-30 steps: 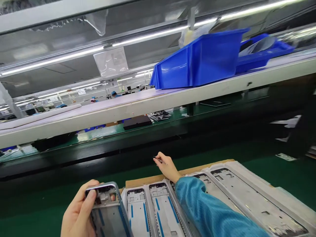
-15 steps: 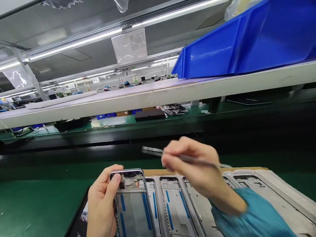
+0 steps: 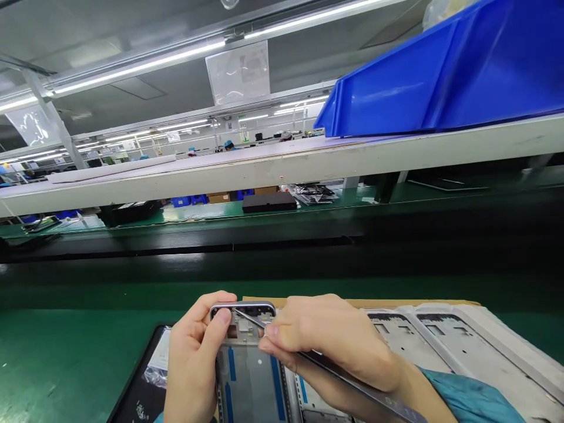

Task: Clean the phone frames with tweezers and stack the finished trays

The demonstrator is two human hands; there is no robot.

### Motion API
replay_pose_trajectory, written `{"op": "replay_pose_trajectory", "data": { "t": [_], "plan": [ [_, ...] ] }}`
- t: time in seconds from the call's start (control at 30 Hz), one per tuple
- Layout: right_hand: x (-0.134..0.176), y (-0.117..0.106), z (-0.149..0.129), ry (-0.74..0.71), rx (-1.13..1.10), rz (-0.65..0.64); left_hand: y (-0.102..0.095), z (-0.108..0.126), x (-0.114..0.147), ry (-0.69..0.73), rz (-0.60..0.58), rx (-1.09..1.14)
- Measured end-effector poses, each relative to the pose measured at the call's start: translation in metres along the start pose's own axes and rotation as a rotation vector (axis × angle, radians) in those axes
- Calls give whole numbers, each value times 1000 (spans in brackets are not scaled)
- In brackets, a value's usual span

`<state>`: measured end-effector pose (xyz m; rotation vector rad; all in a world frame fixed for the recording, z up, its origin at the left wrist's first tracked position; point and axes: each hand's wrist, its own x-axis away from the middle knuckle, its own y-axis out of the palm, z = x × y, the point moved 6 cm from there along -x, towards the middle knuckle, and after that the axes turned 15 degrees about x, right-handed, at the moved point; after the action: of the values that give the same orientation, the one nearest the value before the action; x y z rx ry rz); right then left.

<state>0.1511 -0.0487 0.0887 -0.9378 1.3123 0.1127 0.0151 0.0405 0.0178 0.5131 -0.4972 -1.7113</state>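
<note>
My left hand (image 3: 196, 358) grips the upper left side of a phone frame (image 3: 251, 370), its thumb pressing near the top corner. This frame has a grey metal rim, a pale inner plate and blue adhesive strips. Closed round a pair of metal tweezers (image 3: 326, 367), my right hand (image 3: 339, 341) leans over the frame's right side. The tweezers' fine tip reaches the dark top edge inside the frame, close to my left thumb; whether it touches is too small to tell. Beneath my right hand, a pale tray (image 3: 493, 323) holds several similar phone frames, partly covered by hand and sleeve.
A black tray (image 3: 132, 376) with a clear plastic bag (image 3: 157, 361) lies left of my left hand on the green bench (image 3: 66, 346). Above the dark belt (image 3: 282, 258) runs a white shelf (image 3: 220, 170); a big blue bin (image 3: 396, 94) stands on it at right.
My right hand has come down and left, and the tweezers have turned so their fine tip points into the phone frame. The left hand and frame have shifted slightly right.
</note>
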Motion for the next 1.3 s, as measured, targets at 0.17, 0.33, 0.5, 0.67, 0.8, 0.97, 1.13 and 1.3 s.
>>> {"op": "replay_pose_trajectory", "data": {
  "t": [0.17, 0.33, 0.5, 0.67, 0.8, 0.97, 1.13, 1.3],
  "plan": [
    [2, 3, -2, -41, 50, -31, -2, -3, -1, -3, -12, 0],
    [9, 6, 0, -92, 52, -50, -2, -2, -2, 2, -16, -51],
    [6, 2, -7, -149, 139, -41, -1, -1, -1, 2, -2, -47],
    [0, 0, -16, -189, 262, -80, -2, -2, -1, -14, -11, -59],
    [1, 0, -18, -195, 303, -112, -3, -2, -2, -16, -29, -46],
    [0, 1, -16, -198, 300, -124, -2, -4, -3, -37, -53, -46],
    [-1, -1, -16, -213, 282, -68, -3, -3, -4, -32, -40, -42],
    [0, 2, -16, -218, 322, -153, 0, -3, -4, -43, -50, -30]
  ]
}}
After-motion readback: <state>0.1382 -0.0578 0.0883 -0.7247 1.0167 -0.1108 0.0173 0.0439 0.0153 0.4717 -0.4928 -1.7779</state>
